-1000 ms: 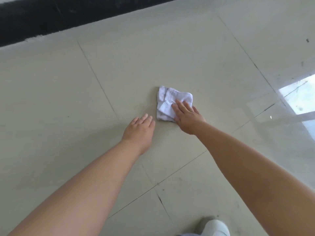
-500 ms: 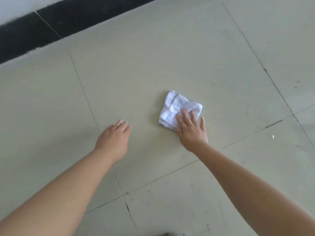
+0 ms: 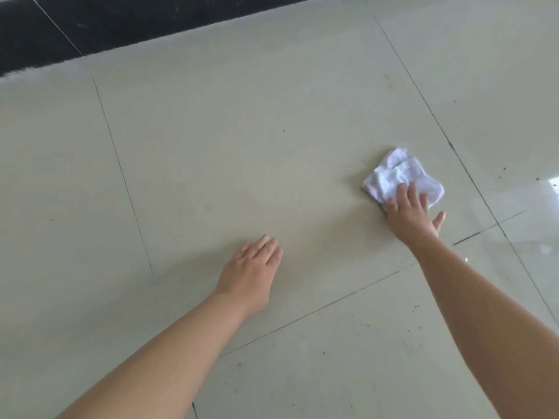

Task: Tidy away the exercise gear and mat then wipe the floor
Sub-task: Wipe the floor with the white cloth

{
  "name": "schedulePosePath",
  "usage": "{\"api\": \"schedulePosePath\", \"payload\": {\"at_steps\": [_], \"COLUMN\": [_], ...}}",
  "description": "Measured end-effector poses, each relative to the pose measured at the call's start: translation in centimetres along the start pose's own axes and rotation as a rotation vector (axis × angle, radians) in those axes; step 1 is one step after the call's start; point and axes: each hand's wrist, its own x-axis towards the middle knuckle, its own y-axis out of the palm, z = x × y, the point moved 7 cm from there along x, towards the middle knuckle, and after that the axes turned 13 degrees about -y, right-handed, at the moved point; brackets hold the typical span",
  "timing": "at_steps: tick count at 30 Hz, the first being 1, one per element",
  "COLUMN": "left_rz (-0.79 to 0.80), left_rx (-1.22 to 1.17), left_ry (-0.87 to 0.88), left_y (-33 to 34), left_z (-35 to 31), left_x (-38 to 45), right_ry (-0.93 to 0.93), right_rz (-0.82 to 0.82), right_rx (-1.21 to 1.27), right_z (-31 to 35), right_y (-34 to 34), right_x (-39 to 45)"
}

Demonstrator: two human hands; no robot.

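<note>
A crumpled white cloth (image 3: 393, 173) lies on the pale tiled floor (image 3: 230, 152) at the right of the head view. My right hand (image 3: 410, 214) presses flat on the cloth's near edge, fingers straight and thumb spread to the right. My left hand (image 3: 252, 272) rests palm down on the bare floor, well to the left of the cloth, fingers straight and together. No exercise gear or mat is in view.
A black skirting band (image 3: 145, 22) runs along the wall at the top left. Dark grout lines cross the tiles. Small dark specks dot the floor at the right and lower right, near a bright window reflection (image 3: 553, 182).
My right hand has slid the cloth to the right across the floor. The left hand stays flat on the tile. The head view has shifted.
</note>
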Motion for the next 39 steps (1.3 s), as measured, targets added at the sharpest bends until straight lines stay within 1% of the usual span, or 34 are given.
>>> {"api": "schedulePosePath", "payload": {"at_steps": [1, 3, 4, 6, 7, 9, 10, 11, 13, 15, 16, 18, 20, 22, 24, 25, 27, 29, 31, 34, 37, 39], "left_rz": [-0.077, -0.174, -0.157, -0.256, -0.301, -0.306, -0.256, -0.250, -0.248, -0.257, -0.277, -0.372, -0.432, -0.465, -0.509, -0.522, -0.505, -0.477, -0.483, -0.491, -0.393, -0.329], "left_rx": [0.024, -0.009, -0.010, 0.058, 0.039, 0.061, 0.066, 0.065, 0.082, 0.056, 0.027, -0.065, -0.127, -0.171, -0.179, -0.165, -0.145, -0.138, -0.116, -0.099, -0.075, -0.058], "left_ry": [0.005, -0.061, -0.097, -0.114, -0.143, -0.198, -0.219, -0.231, -0.222, -0.175, -0.139, -0.024, 0.048, 0.070, 0.107, 0.115, 0.094, 0.067, 0.032, -0.047, -0.138, -0.172], "left_y": [-0.2, -0.6, -0.5, -1.8, -2.6, -2.9, -2.5, -2.3, -1.7, -0.5, 0.2, 1.1, 1.2, 0.8, 0.2, -0.1, -0.6, -1.3, -1.7, -1.9, -1.0, -0.3], "left_z": [0.3, 2.2, 3.4, 5.7, 7.0, 10.0, 11.5, 12.8, 14.5, 15.3, 15.0, 13.0, 10.6, 8.2, 5.7, 4.7, 3.4, 3.2, 4.2, 7.7, 12.1, 15.1], "left_x": [0.2, 0.9, 1.3, 2.0, 2.2, 2.3, 2.1, 1.7, 0.4, -0.6, -1.0, -1.8, -2.0, -1.5, -0.6, 0.0, 1.2, 2.1, 2.5, 2.3, 0.4, -1.3], "right_ry": [0.040, 0.024, -0.027, -0.196, -0.291, -0.481, -0.565, -0.638, -0.732, -0.773, -0.787, -0.817, -0.789, -0.704, -0.537, -0.440, -0.269, -0.214, -0.250, -0.421, -0.610, -0.685], "right_rz": [-0.023, -0.062, -0.070, -0.071, -0.048, 0.010, 0.041, 0.072, 0.129, 0.170, 0.193, 0.185, 0.184, 0.160, 0.200, 0.188, 0.156, 0.134, 0.115, 0.097, 0.130, 0.157], "right_rx": [0.034, 0.027, 0.020, 0.010, -0.005, -0.041, -0.044, -0.036, -0.018, -0.047, -0.064, -0.106, -0.212, -0.267, -0.267, -0.266, -0.223, -0.133, -0.062, 0.002, 0.051, 0.050], "right_z": [-0.2, 1.6, 3.5, 9.1, 12.5, 19.1, 21.8, 24.0, 25.8, 24.9, 23.7, 20.8, 17.9, 14.4, 10.4, 8.9, 7.2, 7.9, 10.2, 15.9, 22.1, 24.6], "right_y": [-0.4, -0.4, -0.2, 1.2, 2.3, 5.0, 6.4, 7.7, 10.1, 12.0, 12.5, 13.2, 12.5, 11.1, 9.4, 8.1, 5.9, 4.9, 5.2, 7.6, 11.0, 12.6], "right_x": [0.9, 2.1, 2.5, 2.8, 2.7, 1.3, 0.0, -1.5, -4.8, -7.7, -9.0, -10.6, -11.6, -11.3, -10.1, -9.0, -6.7, -4.8, -3.8, -4.9, -8.0, -9.9]}}
